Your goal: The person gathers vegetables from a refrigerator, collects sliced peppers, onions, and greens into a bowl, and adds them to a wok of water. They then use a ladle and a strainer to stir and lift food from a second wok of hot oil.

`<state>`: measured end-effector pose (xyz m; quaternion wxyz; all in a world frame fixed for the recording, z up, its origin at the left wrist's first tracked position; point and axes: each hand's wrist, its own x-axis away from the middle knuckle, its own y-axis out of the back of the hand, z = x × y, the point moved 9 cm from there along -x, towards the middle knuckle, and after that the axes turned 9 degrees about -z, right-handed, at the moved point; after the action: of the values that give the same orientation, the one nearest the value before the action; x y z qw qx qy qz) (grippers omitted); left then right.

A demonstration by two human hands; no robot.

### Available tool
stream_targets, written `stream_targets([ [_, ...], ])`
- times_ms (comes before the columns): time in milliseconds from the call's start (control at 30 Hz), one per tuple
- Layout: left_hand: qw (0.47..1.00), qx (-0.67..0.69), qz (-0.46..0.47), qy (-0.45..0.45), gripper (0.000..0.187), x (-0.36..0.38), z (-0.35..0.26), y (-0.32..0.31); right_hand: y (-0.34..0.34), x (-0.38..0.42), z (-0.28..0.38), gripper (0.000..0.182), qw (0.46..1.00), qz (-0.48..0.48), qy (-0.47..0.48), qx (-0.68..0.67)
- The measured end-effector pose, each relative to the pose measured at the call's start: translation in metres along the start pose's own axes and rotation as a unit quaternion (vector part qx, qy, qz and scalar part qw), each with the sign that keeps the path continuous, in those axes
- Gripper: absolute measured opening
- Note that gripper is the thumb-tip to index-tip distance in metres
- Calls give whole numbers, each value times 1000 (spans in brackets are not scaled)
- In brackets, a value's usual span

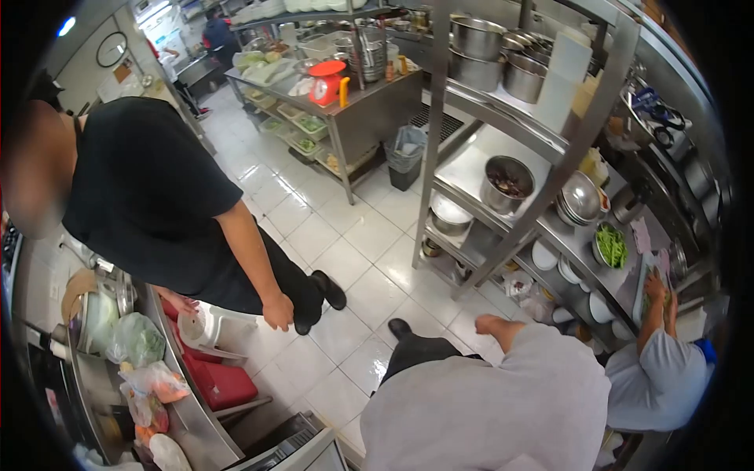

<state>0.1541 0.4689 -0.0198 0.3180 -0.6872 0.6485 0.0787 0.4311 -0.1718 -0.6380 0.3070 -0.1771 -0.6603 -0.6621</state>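
My torso in a light grey shirt (479, 416) fills the bottom middle, with a dark shoe (400, 328) on the tiles. My right hand (495, 325) hangs low beside the foot of the metal shelf rack (440, 118). Its fingers are too foreshortened to read, and no object shows in it. My left hand is out of view. On the rack stand steel pots (477, 39) and a pot of dark food (506, 184). Facing me at the left is a person in black (157, 180), one hand (278, 312) hanging down.
At right, a person in grey (664, 377) works over a counter near a bowl of green vegetables (610, 245). A steel counter (192, 424) at left holds bagged vegetables (141, 339). Nearby are a red bin (220, 381), a white stool (206, 326), an orange scale (326, 82) and a waste bin (405, 157).
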Motion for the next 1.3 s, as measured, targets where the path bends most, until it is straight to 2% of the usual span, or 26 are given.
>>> stream_targets([
  [133, 999, 42, 4, 17, 28, 4, 3, -11, 23, 17, 1, 29, 995, 71, -58, -44],
  [233, 994, 97, 20, 40, 26, 9, 9, -30, 44, -31, 17, 34, 999, 18, 17, -31],
  [300, 986, 150, 38, 61, 25, 16, 14, -48, 69, -55, 27, 38, 995, -28, 26, -92],
  [367, 967, 228, 67, 87, 24, 27, 20, -75, 120, -78, 46, 43, 991, -66, 49, -109],
  [467, 905, 358, 168, 157, 22, 59, 33, -146, 154, -130, 54, 42, 985, -68, 77, -142],
  [600, 752, 455, 365, 308, 20, 155, 57, -279, 168, -186, 23, 39, 954, -59, -12, -292],
  [667, 680, 404, 456, 408, 19, 229, 87, -354, 165, -190, 4, 38, 936, -19, -78, -342],
  [700, 706, 274, 482, 441, 18, 271, 120, -389, 159, -193, -5, 38, 938, -9, -72, -339],
  [733, 739, 74, 512, 432, 15, 304, 154, -419, 158, -192, -14, 35, 926, 7, -90, -366],
  [767, 739, -34, 587, 329, 21, 334, 170, -451, 158, -185, -26, 32, 916, 27, -108, -385],
  [800, 726, -94, 674, 94, 23, 349, 157, -487, 147, -190, -43, 30, 898, 15, -101, -427],
  [833, 715, -67, 695, -37, 23, 366, 157, -507, 139, -195, -57, 21, 910, 52, -67, -406],
  [867, 677, -22, 735, -24, 22, 383, 171, -515, 142, -204, -67, 21, 921, 75, -48, -379],
  [900, 623, 19, 780, 50, 22, 393, 176, -529, 149, -218, -69, 21, 929, 89, -36, -358],
  [967, 548, -14, 820, 163, 24, 397, 190, -552, 175, -250, -59, 21, 941, 106, -15, -322],
  [1033, 577, -8, 814, 64, 27, 397, 219, -579, 205, -282, -39, 20, 944, 105, -13, -313],
  [1133, 607, -51, 793, -5, 29, 392, 248, -622, 257, -334, -2, 20, 942, 78, -9, -326],
  [1267, 603, -11, 798, 26, 27, 396, 279, -680, 322, -398, 50, 20, 930, 44, 6, -364],
  [1300, 594, -11, 805, 7, 27, 394, 285, -691, 338, -408, 65, 20, 929, 40, 10, -367],
])
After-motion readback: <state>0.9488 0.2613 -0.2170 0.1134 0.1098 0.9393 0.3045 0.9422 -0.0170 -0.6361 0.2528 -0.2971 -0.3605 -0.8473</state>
